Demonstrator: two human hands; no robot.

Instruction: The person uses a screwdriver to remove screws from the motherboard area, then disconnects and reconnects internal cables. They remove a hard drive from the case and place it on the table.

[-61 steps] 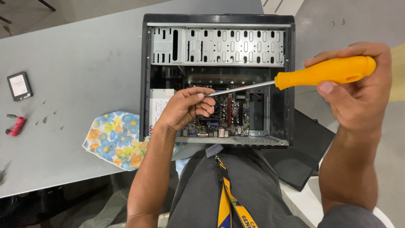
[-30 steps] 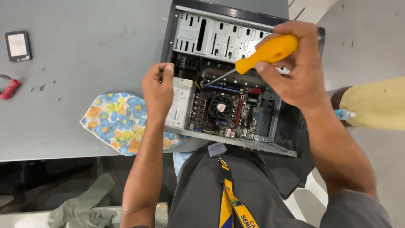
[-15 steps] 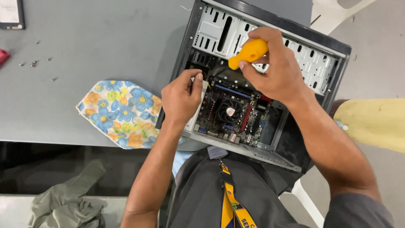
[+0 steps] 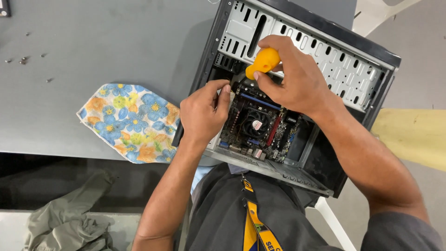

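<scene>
A few small loose metal screws (image 4: 22, 60) lie scattered at the far left of the grey table (image 4: 116, 42), well apart from the work, and a crumpled floral cloth in blue, yellow and orange (image 4: 127, 122) sits at the table's near edge, just beside the open black desktop computer case (image 4: 371, 56) laid on its side. The person's left hand (image 4: 200, 114) reaches over the case wall, fingertips pinched together at the upper corner of the green motherboard (image 4: 260, 125), apparently steadying something too small to make out. The right hand (image 4: 292, 79) is clenched around the yellow-handled screwdriver (image 4: 262, 62), held almost upright so its hidden tip points down into that same corner, beside the black round cooling fan (image 4: 254, 125). A yellow lanyard (image 4: 253, 218) hangs at the person's chest.
</scene>
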